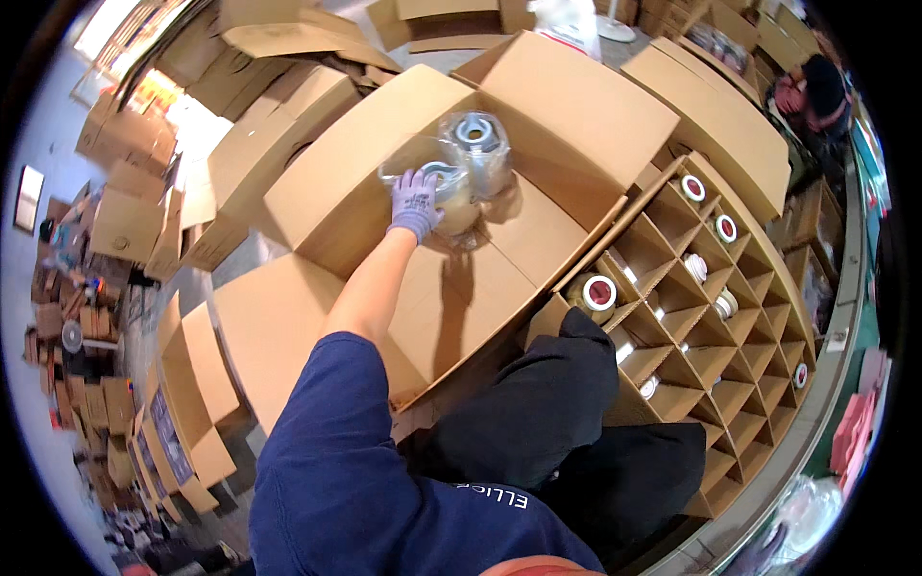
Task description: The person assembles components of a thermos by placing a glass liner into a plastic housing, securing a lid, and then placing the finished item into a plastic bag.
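Note:
A big open cardboard box (499, 278) lies before me with its flaps folded out. My left hand (415, 204), in a pale grey-purple glove, reaches into its far part. The fingers curl over the grey rim of a clear-bagged container (457, 213). Right beside it stands a second clear-bagged container (482, 158) with a grey-blue ring-shaped top. What lies inside the bags is hard to make out. My right hand is not in view.
To the right is a divided carton (735, 360) with jars in some cells, among them a red-and-white-lidded jar (598, 293). Open boxes (192, 403) stand at left. A person (816, 91) is at far right, near a green-topped work surface (869, 326).

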